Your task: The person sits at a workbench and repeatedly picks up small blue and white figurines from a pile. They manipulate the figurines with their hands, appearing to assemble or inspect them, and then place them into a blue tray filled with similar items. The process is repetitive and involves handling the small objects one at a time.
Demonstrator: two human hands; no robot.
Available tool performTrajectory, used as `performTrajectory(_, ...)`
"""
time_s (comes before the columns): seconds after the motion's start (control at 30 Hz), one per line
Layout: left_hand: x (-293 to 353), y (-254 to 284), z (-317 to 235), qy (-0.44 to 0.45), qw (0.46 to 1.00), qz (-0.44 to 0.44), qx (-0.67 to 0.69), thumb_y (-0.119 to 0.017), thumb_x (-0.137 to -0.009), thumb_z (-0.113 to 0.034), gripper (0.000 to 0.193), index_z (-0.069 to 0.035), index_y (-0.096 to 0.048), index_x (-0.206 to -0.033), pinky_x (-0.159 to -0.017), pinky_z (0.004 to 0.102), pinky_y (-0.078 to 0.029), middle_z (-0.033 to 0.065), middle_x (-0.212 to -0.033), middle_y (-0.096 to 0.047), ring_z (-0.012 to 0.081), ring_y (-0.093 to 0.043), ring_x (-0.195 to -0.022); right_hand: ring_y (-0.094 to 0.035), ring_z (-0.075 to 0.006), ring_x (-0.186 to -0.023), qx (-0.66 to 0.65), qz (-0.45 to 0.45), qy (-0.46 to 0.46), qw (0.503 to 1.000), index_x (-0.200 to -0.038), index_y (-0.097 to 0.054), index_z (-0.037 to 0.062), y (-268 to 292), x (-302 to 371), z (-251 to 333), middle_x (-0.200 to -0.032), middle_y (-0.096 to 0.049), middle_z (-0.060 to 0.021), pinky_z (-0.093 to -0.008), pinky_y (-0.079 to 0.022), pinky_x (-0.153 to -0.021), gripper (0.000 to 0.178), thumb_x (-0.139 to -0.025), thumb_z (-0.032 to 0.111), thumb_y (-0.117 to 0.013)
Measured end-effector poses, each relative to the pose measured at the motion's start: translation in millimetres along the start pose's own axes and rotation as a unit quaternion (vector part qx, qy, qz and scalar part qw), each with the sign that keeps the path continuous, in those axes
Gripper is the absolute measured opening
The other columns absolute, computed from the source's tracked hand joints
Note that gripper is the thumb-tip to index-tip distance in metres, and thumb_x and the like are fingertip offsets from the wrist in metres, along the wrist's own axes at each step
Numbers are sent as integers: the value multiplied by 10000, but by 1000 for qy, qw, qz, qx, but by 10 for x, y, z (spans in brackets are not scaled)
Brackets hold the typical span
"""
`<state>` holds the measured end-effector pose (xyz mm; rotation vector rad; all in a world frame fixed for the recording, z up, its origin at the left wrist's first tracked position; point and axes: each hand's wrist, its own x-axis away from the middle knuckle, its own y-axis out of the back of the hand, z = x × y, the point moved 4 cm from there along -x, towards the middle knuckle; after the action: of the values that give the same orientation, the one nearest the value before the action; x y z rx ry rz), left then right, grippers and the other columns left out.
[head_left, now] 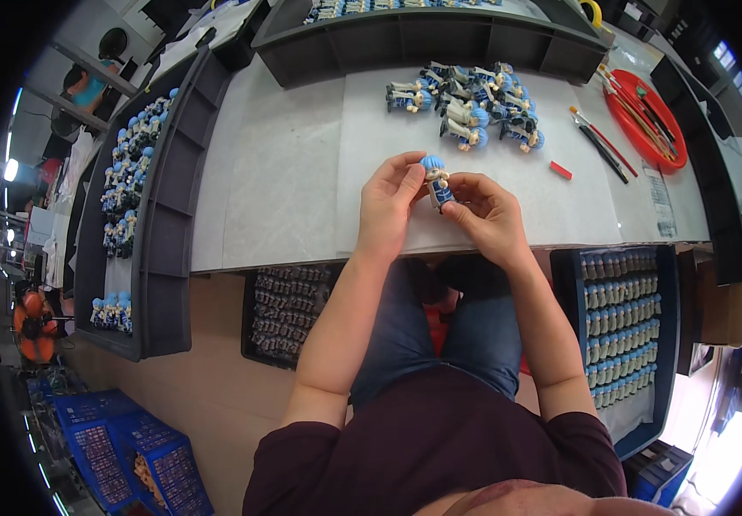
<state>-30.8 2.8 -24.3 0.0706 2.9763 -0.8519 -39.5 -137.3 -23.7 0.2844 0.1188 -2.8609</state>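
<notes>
Figurine is pinched in the grip of left hand and right hand. Clustered figurines lie beyond it.

Looked like a factory workshop: showed matching blue-haired figurines massed on the worktop, brushes in a red tray at upper right, a grey crate of more figurines at left, blue baskets at lower left.

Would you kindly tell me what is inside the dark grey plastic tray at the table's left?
Small blue-haired figurines and a white sheet show inside the tray; whatever lies directly beneath the figurines is covered.
</notes>
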Motion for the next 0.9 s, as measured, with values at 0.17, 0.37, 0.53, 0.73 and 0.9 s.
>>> performTrajectory(0.17, 12, 18, 19, 6, 1000, -18, 3, -533, -879, -102, 212, 2, -527, -1063, -775, 273, -469, 84, -956, -609, 137, -583, -854, -567, -133, -911, -1, 6, -10, 1000, -1086, -533, -39, -15, 13, 10, -991, -597, -101, -269, -475, -803, 292, -805, 2, -602)
performTrajectory(0.37, -3, 49, 40, -2, 1000, -10, 7, -540, -876, -107, 205, -10, -528, -1057, -779, 283, -469, 85, -961, -611, 144, -589, -858, -573, -142, -916, 19, 11, -1, 1000, -1095, -525, -43, -14, 8, 30, -995, -597, -106, -269, -475, -805, 296, -810, 2, -594)
performTrajectory(0.53, 1, 47, 33, 0, 1000, -14, 4, -537, -878, -110, 205, -18, -525, -1061, -775, 288, -468, 79, -957, -615, 141, -590, -858, -574, -142, -910, 13, 9, -16, 1000, -1100, -521, -43, -20, -1, 47, -1000, -595, -106, -263, -477, -795, 293, -821, 16, -588)
performTrajectory(0.73, 4, 59, 39, 4, 1000, -20, 9, -521, -888, -115, 204, -21, -517, -1068, -766, 287, -473, 74, -964, -615, 135, -588, -870, -576, -133, -883, -15, 7, -29, 999, -1116, -515, -36, -7, -10, 10, -1003, -590, -115, -255, -479, -772, 320, -828, 69, -607)
performTrajectory(0.9, 4, 62, 39, 15, 1000, -25, 9, -472, -904, -89, 223, 5, -501, -1104, -810, 298, -479, 117, -1030, -595, 152, -584, -905, -587, -131, -849, -6, 12, -31, 999, -1131, -506, -30, 6, -3, 7, -1007, -580, -125, -253, -487, -740, 359, -813, 80, -631)
